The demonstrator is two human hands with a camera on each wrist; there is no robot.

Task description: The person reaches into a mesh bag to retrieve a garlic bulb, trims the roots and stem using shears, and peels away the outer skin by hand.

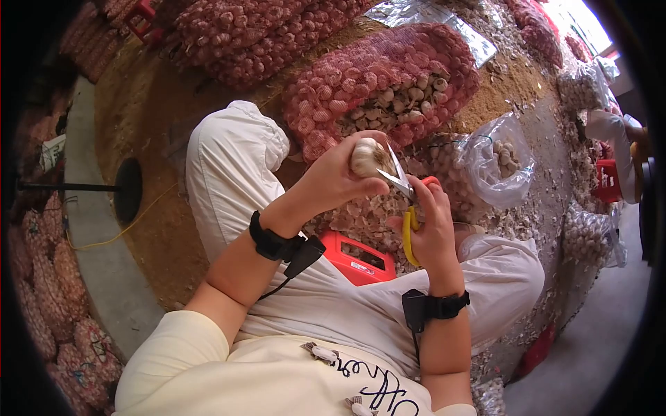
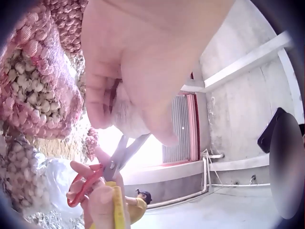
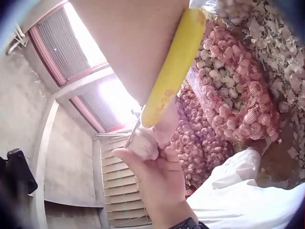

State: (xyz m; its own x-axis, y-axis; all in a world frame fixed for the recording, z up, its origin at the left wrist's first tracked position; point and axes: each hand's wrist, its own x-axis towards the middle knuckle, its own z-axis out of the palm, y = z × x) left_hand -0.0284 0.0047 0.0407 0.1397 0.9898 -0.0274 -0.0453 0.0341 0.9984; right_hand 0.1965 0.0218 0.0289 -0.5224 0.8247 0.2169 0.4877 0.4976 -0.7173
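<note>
A whole garlic bulb [image 1: 366,158] is held by the fingers and thumb of my left hand [image 1: 326,182], above the lap. My right hand [image 1: 436,232] grips a pair of scissors with red and yellow handles [image 1: 409,239]. The scissor blades [image 1: 397,182] stand spread, their tips right at the bulb's side. In the left wrist view the parted blades [image 2: 125,151] point up at the bulb [image 2: 126,117], which the palm partly hides. From the right wrist, the yellow handle [image 3: 176,62] crosses in front of the bulb [image 3: 144,144], hiding most of the blades.
An opened red mesh sack [image 1: 319,97] of garlic lies ahead, with stacked full sacks [image 1: 236,41] behind it. A clear plastic bag [image 1: 489,180] holding bulbs sits to the right. Between the legs is a red plastic object [image 1: 336,246] among loose skins. A round stand base [image 1: 128,191] is at left.
</note>
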